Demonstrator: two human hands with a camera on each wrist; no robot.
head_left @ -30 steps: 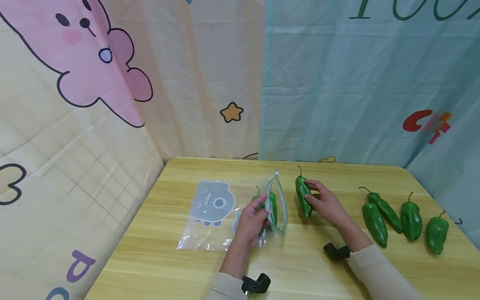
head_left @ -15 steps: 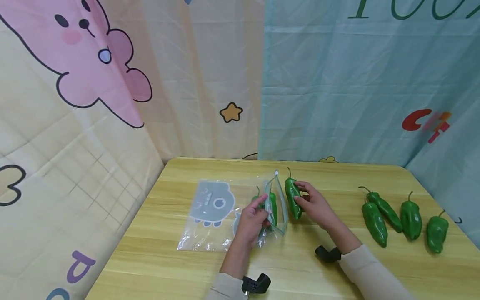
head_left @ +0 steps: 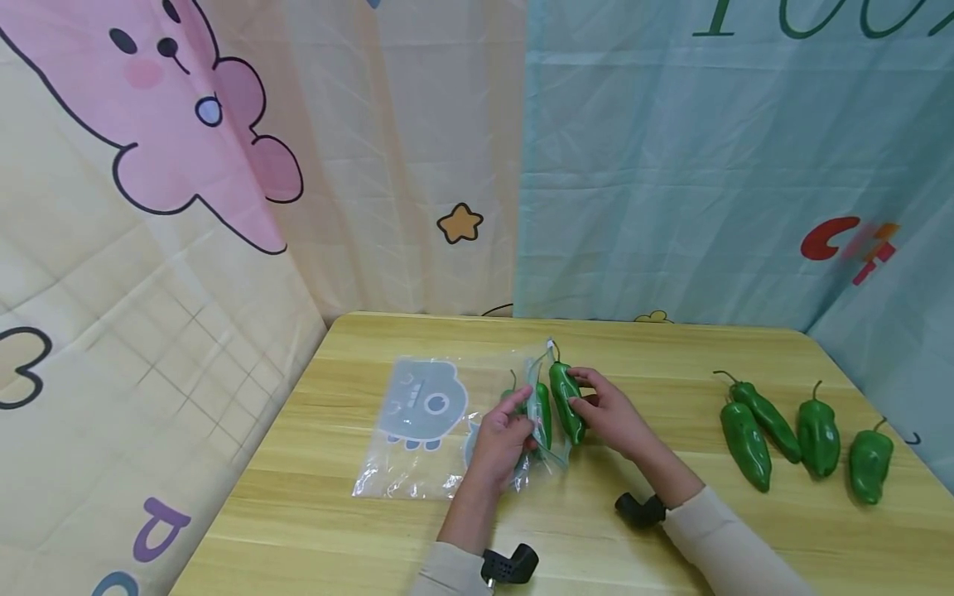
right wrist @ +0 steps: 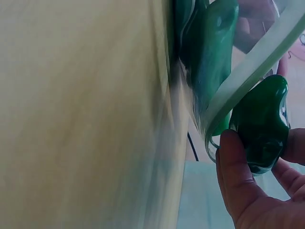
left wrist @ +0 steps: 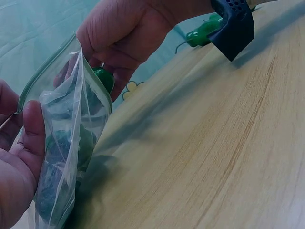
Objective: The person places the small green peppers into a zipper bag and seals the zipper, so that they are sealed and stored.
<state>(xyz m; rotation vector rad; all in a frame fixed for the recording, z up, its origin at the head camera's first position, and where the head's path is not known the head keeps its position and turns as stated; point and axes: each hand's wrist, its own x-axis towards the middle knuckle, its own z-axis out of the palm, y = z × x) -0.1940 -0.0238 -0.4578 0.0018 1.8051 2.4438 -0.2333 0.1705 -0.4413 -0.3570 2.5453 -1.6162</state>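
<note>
A clear zip bag [head_left: 425, 406] printed with a grey-blue cartoon figure lies on the table, its mouth facing right. My left hand [head_left: 503, 443] pinches one lip of that mouth, holding it apart from the other, as the left wrist view also shows. Green peppers [head_left: 544, 414] are inside near the opening, partly hidden by my fingers and the film. My right hand [head_left: 607, 414] grips another green pepper [head_left: 566, 401] by its side, stem pointing away, right at the mouth. In the right wrist view this held pepper [right wrist: 259, 124] is beside the bag's green-edged rim [right wrist: 257, 67].
Several more green peppers [head_left: 817, 434] lie on the right of the wooden table [head_left: 596, 530]. Printed curtains [head_left: 671, 165] hang behind the table and on its left. A black wrist camera [head_left: 509, 564] sits on each wrist.
My right hand has carried its pepper leftward from beside the bag up to the bag's mouth. My left hand and the bag have stayed about where they were.
</note>
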